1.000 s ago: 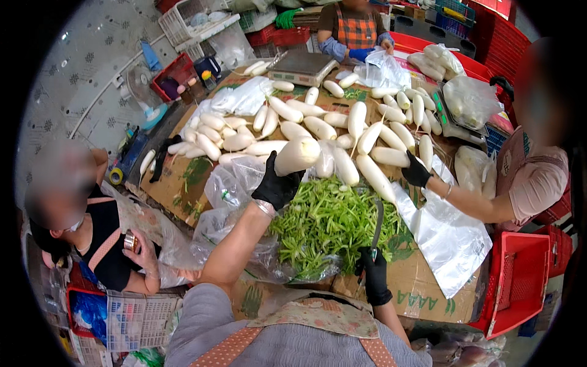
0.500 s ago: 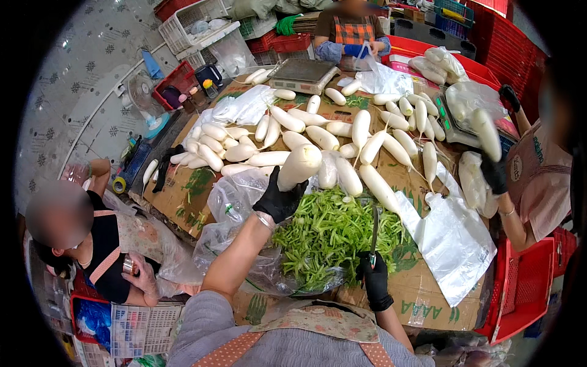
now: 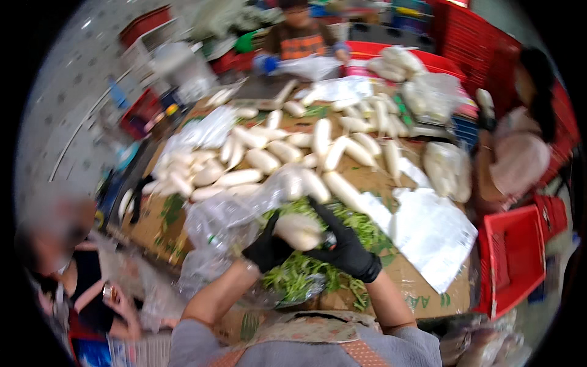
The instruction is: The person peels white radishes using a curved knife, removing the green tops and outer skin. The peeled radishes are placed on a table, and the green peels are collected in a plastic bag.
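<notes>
A white radish [image 3: 298, 231] is held in my black-gloved left hand [image 3: 268, 246], above a heap of cut green leaves and stems [image 3: 286, 278]. Close against the radish's right side is my black-gloved right hand [image 3: 347, 248], its fingers curled round a knife whose handle end [image 3: 330, 240] shows. The blade is hidden or lost in the blur. Beneath the greens spreads a clear plastic bag [image 3: 214, 226]. Many white radishes [image 3: 263, 160] lie across the cardboard just beyond my hands.
White plastic bags [image 3: 434, 235] lie on the cardboard [image 3: 403, 287] at right. Bagged radishes [image 3: 446, 171] sit farther right. A red crate [image 3: 510, 263] stands beside the table. Co-workers stand at the left [image 3: 92, 287], the far side [image 3: 299, 40] and the right [image 3: 520, 153].
My left hand has lowered the radish toward me over the greens. My right hand has come up and left to meet it. The view has shifted and blurred.
</notes>
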Tool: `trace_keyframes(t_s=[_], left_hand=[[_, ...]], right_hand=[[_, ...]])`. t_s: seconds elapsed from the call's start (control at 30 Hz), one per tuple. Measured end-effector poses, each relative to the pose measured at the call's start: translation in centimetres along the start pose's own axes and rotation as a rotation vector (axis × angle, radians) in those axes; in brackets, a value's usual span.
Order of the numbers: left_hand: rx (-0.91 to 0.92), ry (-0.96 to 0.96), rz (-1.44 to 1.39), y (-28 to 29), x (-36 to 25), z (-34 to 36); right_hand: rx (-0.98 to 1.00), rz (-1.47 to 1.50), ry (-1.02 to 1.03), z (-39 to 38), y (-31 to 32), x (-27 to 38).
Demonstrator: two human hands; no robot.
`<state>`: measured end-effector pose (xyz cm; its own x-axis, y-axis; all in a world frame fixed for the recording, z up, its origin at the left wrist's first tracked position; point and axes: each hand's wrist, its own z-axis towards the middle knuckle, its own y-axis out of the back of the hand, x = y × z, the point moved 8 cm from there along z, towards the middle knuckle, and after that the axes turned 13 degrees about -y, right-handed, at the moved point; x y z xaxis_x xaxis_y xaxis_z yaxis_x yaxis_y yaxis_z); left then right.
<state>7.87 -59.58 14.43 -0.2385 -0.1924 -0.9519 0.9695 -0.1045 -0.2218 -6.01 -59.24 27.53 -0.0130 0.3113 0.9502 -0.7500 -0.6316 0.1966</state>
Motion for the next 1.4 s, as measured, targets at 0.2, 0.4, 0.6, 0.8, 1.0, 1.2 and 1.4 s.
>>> trace_keyframes(t_s=[0.2, 0.4, 0.6, 0.8, 1.0, 1.2, 1.4], left_hand=[[-0.391, 0.642, -0.553, -8.0, -1.2, -2.2], [0.092, -0.078, 0.788, -7.6, -10.2, -0.9], [0.462, -0.314, 0.412, -18.6, -6.0, -1.5], [0.375, -0.274, 0.26, -18.0, -0.2, -2.3], [0.261, -0.263, 0.35, -15.9, 2.3, -3.4], [0.01, -0.112, 0.253, -13.6, 2.4, -4.7], [0.025, -0.284, 0.4, -12.7, 1.0, -6.5]], right_hand=[[-0.189, -0.005, 0.0, -4.7, 2.7, -2.7], [-0.656, 0.512, -0.278, -11.0, 8.9, -4.5], [-0.795, 0.277, -0.316, -14.7, 5.7, -5.3], [-0.753, 0.74, -0.485, -16.8, 3.7, -9.0], [-0.788, 0.746, -0.496, -17.0, 1.8, -11.7], [-0.709, 0.699, -0.518, -16.1, -0.5, -13.1], [-0.651, 0.673, -0.492, -15.1, -0.4, -12.1]])
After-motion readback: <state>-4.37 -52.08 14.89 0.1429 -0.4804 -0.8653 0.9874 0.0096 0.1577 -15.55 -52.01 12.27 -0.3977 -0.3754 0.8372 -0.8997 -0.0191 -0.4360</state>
